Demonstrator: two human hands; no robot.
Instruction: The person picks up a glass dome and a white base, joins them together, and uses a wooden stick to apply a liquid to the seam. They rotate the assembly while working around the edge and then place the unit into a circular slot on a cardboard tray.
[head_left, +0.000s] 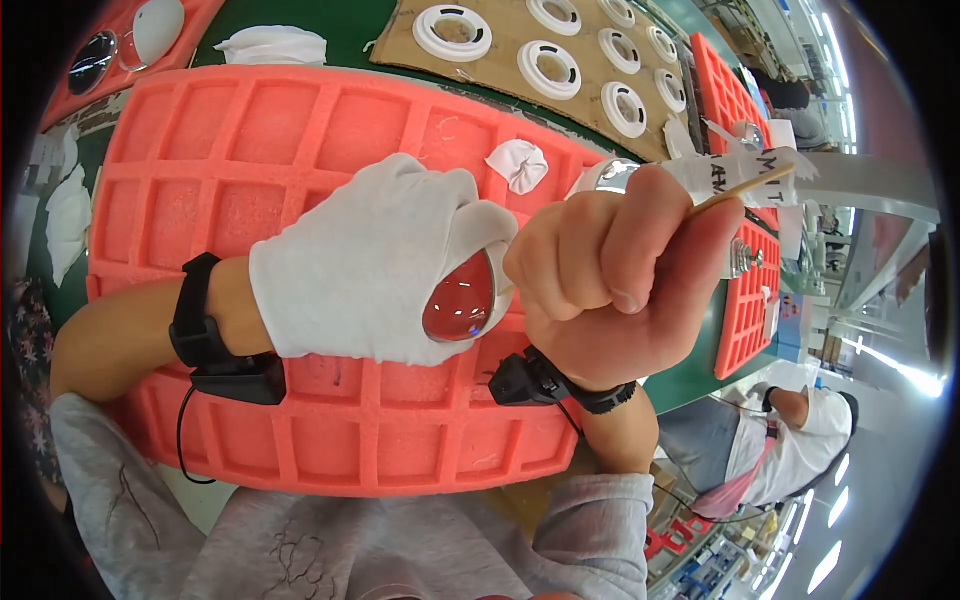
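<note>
A soft white glove covers the left hand (pixel 370 260). Its fingers curl around a round, shiny lens (pixel 460 300) that looks red inside. The hand holds the lens above a big red tray (pixel 325 450) with lots of square pockets. A crumpled white scrap (pixel 518 165) lies on the tray, a bit past the lens. Next comes the bare right hand (pixel 620 260), closed up tight, with a thin wooden stick (pixel 745 185) pinched in it. The stick pokes out to the upper right. Behind it, a white wrap (pixel 715 172) has big dark letters, partly hidden. Farther right is another person (pixel 800 440) in a white top.
</note>
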